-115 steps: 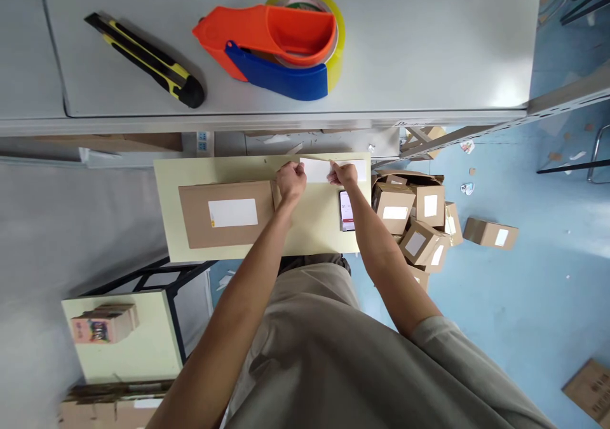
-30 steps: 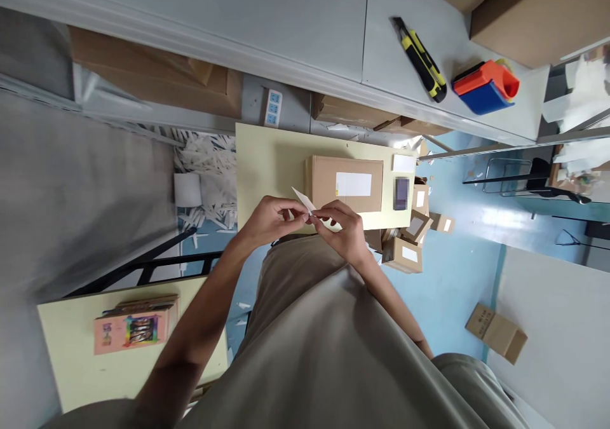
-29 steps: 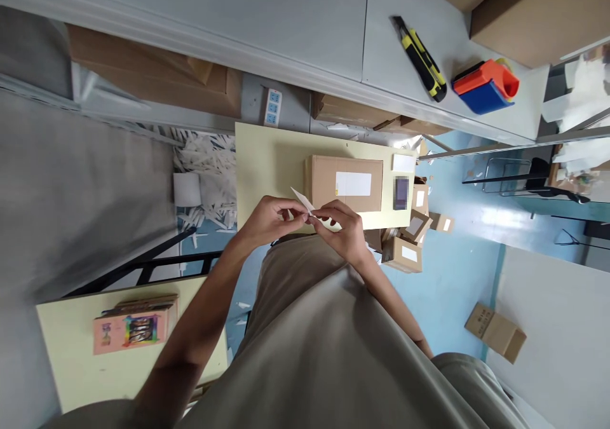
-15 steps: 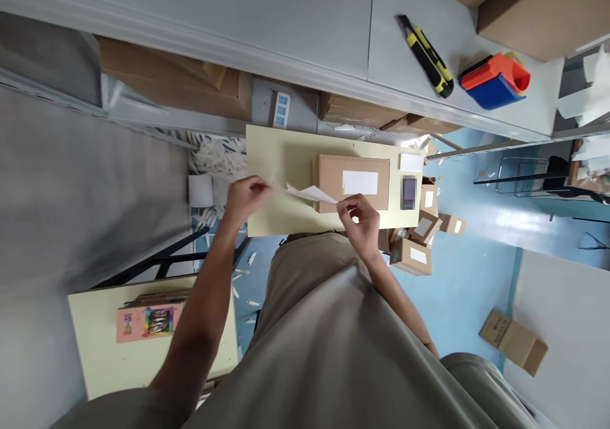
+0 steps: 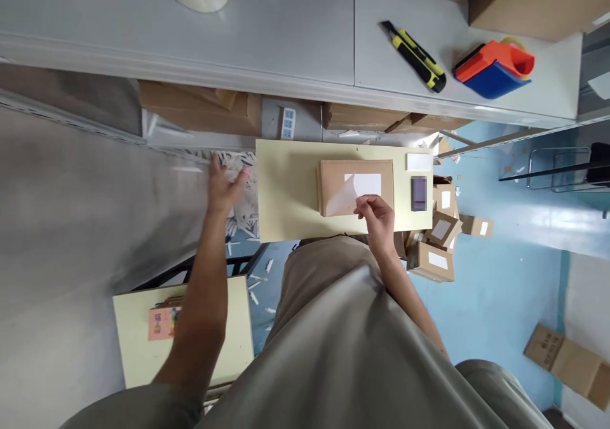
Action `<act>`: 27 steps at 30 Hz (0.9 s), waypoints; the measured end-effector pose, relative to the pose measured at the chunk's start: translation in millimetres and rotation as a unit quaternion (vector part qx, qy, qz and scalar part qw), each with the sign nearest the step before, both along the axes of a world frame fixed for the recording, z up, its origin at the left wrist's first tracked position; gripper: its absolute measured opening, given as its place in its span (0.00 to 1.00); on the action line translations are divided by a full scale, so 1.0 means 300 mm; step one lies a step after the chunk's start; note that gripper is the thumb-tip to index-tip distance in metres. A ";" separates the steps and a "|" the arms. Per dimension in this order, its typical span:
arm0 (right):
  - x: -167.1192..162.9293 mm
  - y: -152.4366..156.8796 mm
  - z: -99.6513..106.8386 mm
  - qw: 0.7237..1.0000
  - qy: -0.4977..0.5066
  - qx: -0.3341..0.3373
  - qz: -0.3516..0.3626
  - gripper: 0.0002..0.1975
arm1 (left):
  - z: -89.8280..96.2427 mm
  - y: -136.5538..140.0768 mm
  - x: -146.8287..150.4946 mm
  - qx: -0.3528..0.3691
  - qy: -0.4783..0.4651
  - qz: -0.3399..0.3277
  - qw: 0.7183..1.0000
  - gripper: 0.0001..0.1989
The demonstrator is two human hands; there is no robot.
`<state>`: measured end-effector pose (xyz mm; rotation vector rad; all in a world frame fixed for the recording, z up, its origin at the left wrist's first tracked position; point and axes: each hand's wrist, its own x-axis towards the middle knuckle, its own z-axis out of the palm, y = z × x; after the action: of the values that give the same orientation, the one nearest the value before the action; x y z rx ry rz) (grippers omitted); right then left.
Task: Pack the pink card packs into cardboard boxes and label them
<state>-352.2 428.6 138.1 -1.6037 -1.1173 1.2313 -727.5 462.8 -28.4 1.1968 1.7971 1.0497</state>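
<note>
Blue floor, pale tabletop: one curled sheet in the right hand

A blue floor spread behind a pale yellow tabletop, with a grey shelf running along the far side. The person's right hand pinched one curled sheet by its edge, fingers narrow. Thin, whitish and see-through, it bent up over the lower left of a brown cardboard box and overlapped part of the box's single white label; whether it touched the cardboard could not be told.

The left hand, slightly blurred, was well off to the side, fingers wide and holding nothing, above a mass of white paper strips.

Also on the tabletop were one white rectangle and one dark, pixelated phone-like slab. The shelf bore one yellow-and-black cutter and one orange-and-blue tape dispenser. At least four labelled boxes lay beyond the tabletop's right end.
</note>
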 end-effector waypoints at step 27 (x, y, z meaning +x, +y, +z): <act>0.473 0.157 -0.042 0.968 -0.139 0.173 0.114 0.08 | 0.372 -0.092 1.031 -0.030 -0.199 -0.084 0.976 0.27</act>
<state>-210.3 475.7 125.4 -1.4327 -1.6352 0.9015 -418.2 435.2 83.1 0.9983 1.3838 1.0440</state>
